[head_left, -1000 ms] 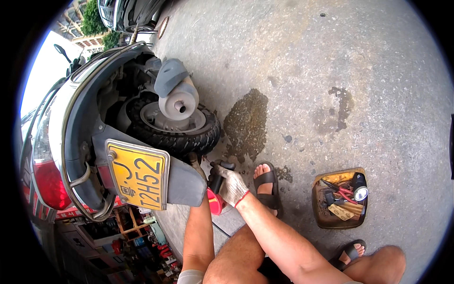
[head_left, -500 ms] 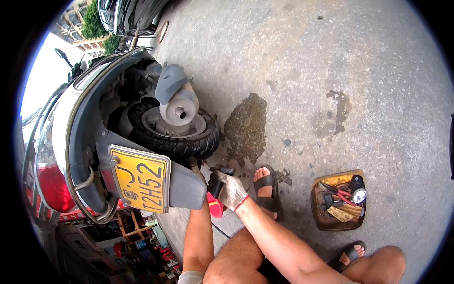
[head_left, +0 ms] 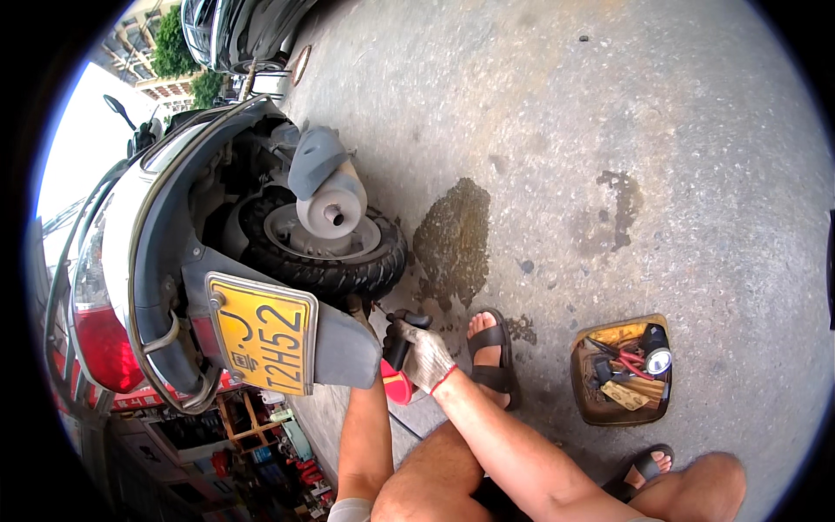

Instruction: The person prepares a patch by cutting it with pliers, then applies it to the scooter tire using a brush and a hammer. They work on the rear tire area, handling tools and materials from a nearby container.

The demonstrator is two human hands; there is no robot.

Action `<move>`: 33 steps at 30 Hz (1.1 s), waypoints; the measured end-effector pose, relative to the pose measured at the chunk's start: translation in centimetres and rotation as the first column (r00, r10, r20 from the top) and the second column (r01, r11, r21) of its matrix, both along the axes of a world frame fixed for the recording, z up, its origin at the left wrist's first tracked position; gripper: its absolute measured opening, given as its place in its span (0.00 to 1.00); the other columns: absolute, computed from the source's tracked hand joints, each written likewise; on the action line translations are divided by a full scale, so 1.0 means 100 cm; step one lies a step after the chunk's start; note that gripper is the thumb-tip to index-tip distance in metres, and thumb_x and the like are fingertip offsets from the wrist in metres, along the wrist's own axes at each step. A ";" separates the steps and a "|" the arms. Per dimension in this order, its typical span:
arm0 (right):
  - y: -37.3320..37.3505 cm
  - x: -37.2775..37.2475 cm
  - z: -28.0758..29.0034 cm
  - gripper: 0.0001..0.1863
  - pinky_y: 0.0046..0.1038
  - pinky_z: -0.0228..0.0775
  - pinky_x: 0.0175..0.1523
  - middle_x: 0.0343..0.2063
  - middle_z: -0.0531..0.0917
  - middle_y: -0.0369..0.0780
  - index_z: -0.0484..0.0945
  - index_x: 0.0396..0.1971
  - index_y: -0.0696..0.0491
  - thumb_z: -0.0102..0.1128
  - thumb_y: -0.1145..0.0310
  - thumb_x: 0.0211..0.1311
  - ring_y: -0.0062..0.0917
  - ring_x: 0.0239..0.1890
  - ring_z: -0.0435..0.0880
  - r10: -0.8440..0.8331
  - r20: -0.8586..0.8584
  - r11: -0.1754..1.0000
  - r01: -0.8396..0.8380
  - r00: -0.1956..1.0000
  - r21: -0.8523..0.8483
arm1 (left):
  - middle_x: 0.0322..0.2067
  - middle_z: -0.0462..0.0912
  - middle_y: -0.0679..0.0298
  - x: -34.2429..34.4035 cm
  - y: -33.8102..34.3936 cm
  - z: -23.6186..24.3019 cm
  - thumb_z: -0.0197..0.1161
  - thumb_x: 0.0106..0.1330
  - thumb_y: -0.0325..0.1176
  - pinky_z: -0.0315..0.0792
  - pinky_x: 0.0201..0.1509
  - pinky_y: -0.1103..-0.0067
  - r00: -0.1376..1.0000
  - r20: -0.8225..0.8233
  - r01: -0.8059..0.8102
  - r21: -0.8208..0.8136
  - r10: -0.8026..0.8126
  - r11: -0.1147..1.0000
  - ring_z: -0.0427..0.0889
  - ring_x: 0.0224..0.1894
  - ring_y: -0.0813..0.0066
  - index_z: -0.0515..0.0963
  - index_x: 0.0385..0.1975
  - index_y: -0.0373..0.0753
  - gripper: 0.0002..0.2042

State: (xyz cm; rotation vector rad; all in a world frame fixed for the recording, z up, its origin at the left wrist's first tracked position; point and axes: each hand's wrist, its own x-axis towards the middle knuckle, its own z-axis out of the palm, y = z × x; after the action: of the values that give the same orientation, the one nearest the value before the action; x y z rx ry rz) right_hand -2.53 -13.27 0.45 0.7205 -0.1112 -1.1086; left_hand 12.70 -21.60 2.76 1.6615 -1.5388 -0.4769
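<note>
My right hand, in a pale knitted work glove with a red cuff, is closed around a black-handled tool. The handle has a crosspiece, and a thin shaft seems to run from it toward the scooter's rear tyre. My left forearm reaches up behind the grey rear mudguard. Only a bit of my left hand shows beside the tyre's tread; its fingers are mostly hidden. Above the wheel sits the silver exhaust muffler. A yellow number plate is fixed to the mudguard.
A worn tray with pliers, a can and other small items stands on the concrete at right. A red object lies below my hands. Wet patches mark the ground. Shop shelves are at lower left, a dark car at upper left.
The scooter appears slightly lower and farther right in the picture. My hands stay nearly in place, with the right hand still gripping the black-handled tool.
</note>
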 end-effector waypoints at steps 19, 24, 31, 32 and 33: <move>0.038 -0.010 -0.010 0.10 0.30 0.69 0.37 0.26 0.75 0.32 0.76 0.45 0.51 0.58 0.61 0.72 0.24 0.28 0.73 -0.054 0.099 0.998 0.055 0.994 -0.004 | 0.55 0.78 0.59 -0.017 -0.005 -0.005 0.61 0.73 0.49 0.78 0.56 0.74 0.999 -0.029 0.026 0.013 -0.025 1.000 0.79 0.54 0.71 0.72 0.59 0.34 0.26; 0.150 -0.059 -0.116 0.07 0.29 0.73 0.37 0.25 0.75 0.31 0.78 0.36 0.49 0.57 0.63 0.72 0.22 0.25 0.74 0.101 -0.170 0.975 -0.064 0.980 0.212 | 0.55 0.78 0.59 -0.018 -0.007 0.004 0.60 0.73 0.49 0.78 0.56 0.74 0.998 -0.017 0.057 0.014 -0.057 0.998 0.78 0.55 0.71 0.73 0.59 0.34 0.25; 0.078 -0.101 -0.064 0.05 0.25 0.71 0.29 0.26 0.80 0.35 0.79 0.36 0.53 0.65 0.71 0.65 0.21 0.24 0.79 0.047 -0.534 0.970 0.088 0.844 0.226 | 0.67 0.69 0.60 -0.002 0.042 0.011 0.57 0.76 0.38 0.75 0.62 0.65 0.996 -0.086 0.031 0.241 -0.010 0.970 0.71 0.66 0.61 0.62 0.69 0.41 0.25; 0.078 -0.100 -0.058 0.07 0.26 0.76 0.33 0.30 0.83 0.37 0.80 0.41 0.54 0.65 0.71 0.65 0.23 0.29 0.83 0.067 -0.601 0.982 0.055 0.797 0.183 | 0.68 0.68 0.59 0.008 0.061 0.016 0.57 0.76 0.37 0.74 0.62 0.63 0.999 -0.035 -0.011 0.303 0.023 0.953 0.71 0.67 0.60 0.60 0.70 0.40 0.26; 0.071 -0.098 -0.048 0.04 0.26 0.67 0.24 0.22 0.78 0.33 0.79 0.35 0.52 0.65 0.70 0.65 0.20 0.19 0.75 0.058 -0.615 0.975 0.087 0.787 0.203 | 0.68 0.69 0.59 0.011 0.086 0.022 0.56 0.76 0.36 0.74 0.61 0.65 1.000 0.011 -0.026 0.366 0.024 0.930 0.71 0.66 0.62 0.61 0.70 0.39 0.25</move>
State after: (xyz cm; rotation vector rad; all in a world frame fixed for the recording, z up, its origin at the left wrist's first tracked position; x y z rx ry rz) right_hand -12.30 -6.14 -4.35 0.5160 0.5833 -1.3376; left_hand 13.80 -13.03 4.93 1.9621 -1.4952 -0.7852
